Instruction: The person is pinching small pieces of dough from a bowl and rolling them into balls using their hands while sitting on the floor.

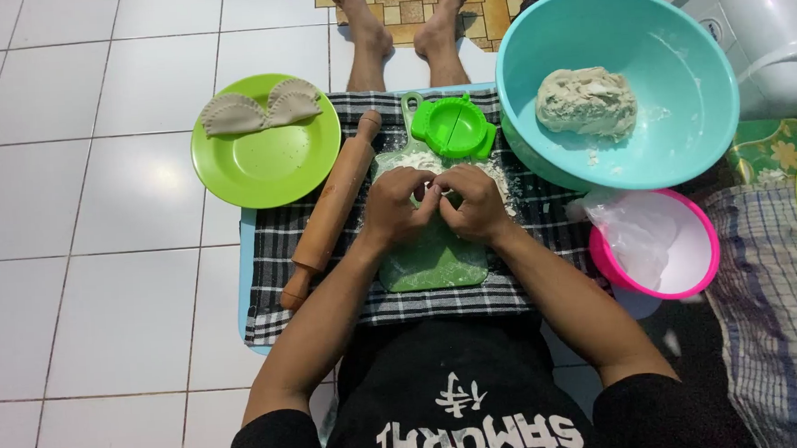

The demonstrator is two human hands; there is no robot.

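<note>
Nearest the person, the left hand (400,206) and right hand (473,204) were curled together over the floured green cutting board (432,263), fingertips pinching a small piece of dough (432,190) that was mostly hidden between them; the step in hand looked like shaping or sealing that piece. Left of the board lay the wooden rolling pin (331,207), and just beyond the board sat the green dumpling press (453,127). Farther off, left of the board, the green plate (266,158) held two folded pastries (261,108), while right of it the teal bowl (686,159) held the dough lump (587,102); a next move would likely call for a gentle grip and free space on that plate.
</note>
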